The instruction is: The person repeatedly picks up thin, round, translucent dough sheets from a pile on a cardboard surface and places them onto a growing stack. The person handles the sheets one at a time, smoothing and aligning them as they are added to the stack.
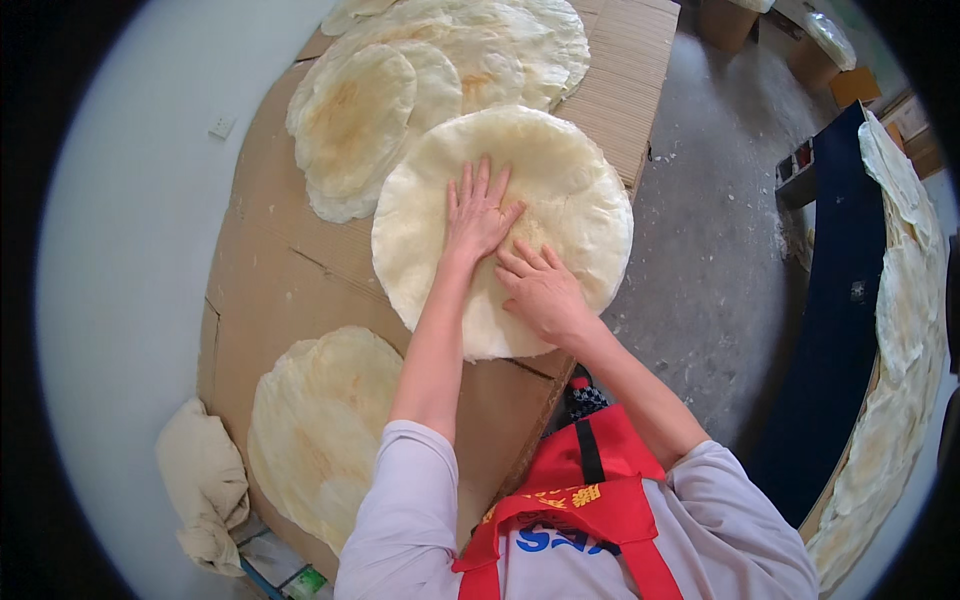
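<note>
A thick round stack of pale, thin flatbreads point(570, 172) lies before me, partly over the right edge of the cardboard-covered table. My left hand point(478, 217) rests flat near the middle of its top sheet, with the fingers spread and pointing away from me. Just below and to the right, my right hand point(544, 289) also touches the top, its fingers slightly bent and apart. Neither hand grips anything. The stack's surface dips towards the middle, and its rim looks uneven. Part of its lower edge is hidden under my forearms.
More flatbreads point(352, 120) overlap at the table's far end. Another pile point(319, 427) lies near my left elbow, beside a beige cloth point(202, 480). The cardboard point(277, 277) meets a white wall. Across the floor point(697, 210), a dark-sided table point(832, 300) bears further sheets point(900, 315).
</note>
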Demonstrator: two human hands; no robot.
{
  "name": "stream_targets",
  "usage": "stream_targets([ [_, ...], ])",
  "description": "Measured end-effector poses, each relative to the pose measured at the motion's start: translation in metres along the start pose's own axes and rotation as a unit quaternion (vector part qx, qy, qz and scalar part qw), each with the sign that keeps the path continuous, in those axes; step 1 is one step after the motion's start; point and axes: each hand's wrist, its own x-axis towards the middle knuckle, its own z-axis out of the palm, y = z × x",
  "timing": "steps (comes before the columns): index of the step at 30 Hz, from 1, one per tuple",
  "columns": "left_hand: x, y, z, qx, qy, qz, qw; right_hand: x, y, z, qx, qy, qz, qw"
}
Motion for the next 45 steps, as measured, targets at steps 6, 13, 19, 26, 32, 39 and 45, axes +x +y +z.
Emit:
stream_targets([
  [6,-0.019,0.010,-0.004,0.071,-0.053,-0.090,0.992,-0.010,-0.001,0.017,0.015,0.027,-0.046,0.998],
  [13,-0.195,-0.007,-0.060,-0.009,-0.057,-0.127,0.990,-0.004,0.007,0.016,-0.085,-0.011,-0.054,0.995],
  [19,-0.512,0.002,-0.087,-0.245,0.141,-0.535,0.796,0.005,0.022,0.010,-0.006,-0.044,-0.076,0.996],
  [26,-0.794,0.077,-0.094,-0.095,0.294,-0.862,0.403,-0.012,-0.195,0.062,0.338,-0.095,-0.144,0.925],
  [32,-0.798,0.064,-0.100,-0.355,0.428,-0.762,0.331,-0.029,-0.366,0.192,0.302,-0.227,-0.180,0.908],
  [39,-0.766,0.075,-0.105,-0.474,0.559,-0.604,0.312,-0.044,-0.416,0.208,0.035,-0.211,-0.121,0.969],
  [45,-0.745,0.084,-0.133,-0.606,0.590,-0.463,0.266,-0.045,-0.421,0.203,0.039,-0.236,-0.173,0.955],
])
